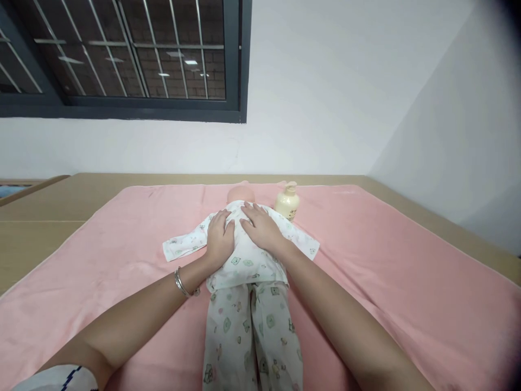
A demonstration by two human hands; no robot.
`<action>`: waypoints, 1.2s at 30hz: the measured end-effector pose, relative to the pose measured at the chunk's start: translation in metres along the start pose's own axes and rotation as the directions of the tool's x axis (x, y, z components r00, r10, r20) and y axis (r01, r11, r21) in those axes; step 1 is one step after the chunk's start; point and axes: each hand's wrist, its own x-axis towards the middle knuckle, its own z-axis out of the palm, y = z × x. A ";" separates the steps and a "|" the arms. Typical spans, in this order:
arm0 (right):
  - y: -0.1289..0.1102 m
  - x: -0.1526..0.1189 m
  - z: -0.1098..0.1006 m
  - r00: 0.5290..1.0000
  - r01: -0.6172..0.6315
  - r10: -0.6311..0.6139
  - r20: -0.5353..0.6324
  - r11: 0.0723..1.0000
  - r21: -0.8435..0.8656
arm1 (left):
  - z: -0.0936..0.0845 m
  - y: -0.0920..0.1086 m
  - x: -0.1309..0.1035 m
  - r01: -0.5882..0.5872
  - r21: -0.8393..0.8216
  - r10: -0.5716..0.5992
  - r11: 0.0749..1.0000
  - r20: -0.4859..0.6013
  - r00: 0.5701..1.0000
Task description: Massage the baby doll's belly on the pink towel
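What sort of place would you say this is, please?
Likely an indoor care or training room: what looks like a clothed doll lies on a pink cloth, with a pump bottle beside it.

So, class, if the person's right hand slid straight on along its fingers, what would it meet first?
Probably the doll's head, just beyond where the right hand rests on the patterned shirt, though the exact gap is hard to judge.

Person across from me: white sleeve (57,378) on left arm, ends near elbow, dark blue jagged line (71,376) running across it. Shiny silver bangle (179,281) on left wrist, looks double-banded, small roundish charm (197,292) attached. Forearms (150,301) bare, fingers (251,213) ungloved.
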 end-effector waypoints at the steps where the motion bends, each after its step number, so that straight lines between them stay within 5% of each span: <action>1: -0.002 -0.001 0.000 0.999 -0.050 0.050 -0.002 0.999 -0.020 | 0.000 0.000 0.000 0.001 0.004 -0.001 1.000 0.001 1.000; 3: -0.009 -0.004 0.000 0.997 -0.074 0.074 -0.006 0.993 -0.089 | -0.001 0.000 -0.001 -0.001 0.014 0.001 1.000 -0.003 1.000; 8: -0.014 -0.007 -0.006 0.983 0.159 -0.146 0.107 0.979 -0.126 | -0.002 0.000 0.000 -0.027 0.023 0.027 0.999 -0.013 1.000; 15: -0.010 -0.005 -0.004 0.998 -0.043 0.051 0.045 0.986 -0.163 | -0.001 0.000 0.002 -0.024 0.032 0.024 0.999 0.001 1.000; 21: -0.030 -0.015 0.001 0.979 0.197 -0.180 0.100 0.957 -0.213 | -0.003 0.001 0.000 -0.041 -0.047 0.039 0.998 -0.043 0.998; 28: -0.009 -0.004 -0.002 0.998 -0.001 0.010 0.060 0.988 -0.156 | -0.002 0.001 0.000 -0.029 -0.011 0.029 1.000 -0.016 0.999; 32: -0.024 -0.013 -0.003 0.991 0.123 -0.105 0.083 0.959 -0.255 | -0.002 0.001 0.000 -0.042 -0.022 0.041 0.999 -0.033 0.999; 36: -0.021 -0.011 -0.009 0.977 0.166 -0.139 0.160 0.972 -0.168 | -0.002 0.002 0.000 -0.049 -0.004 0.049 0.999 -0.031 0.998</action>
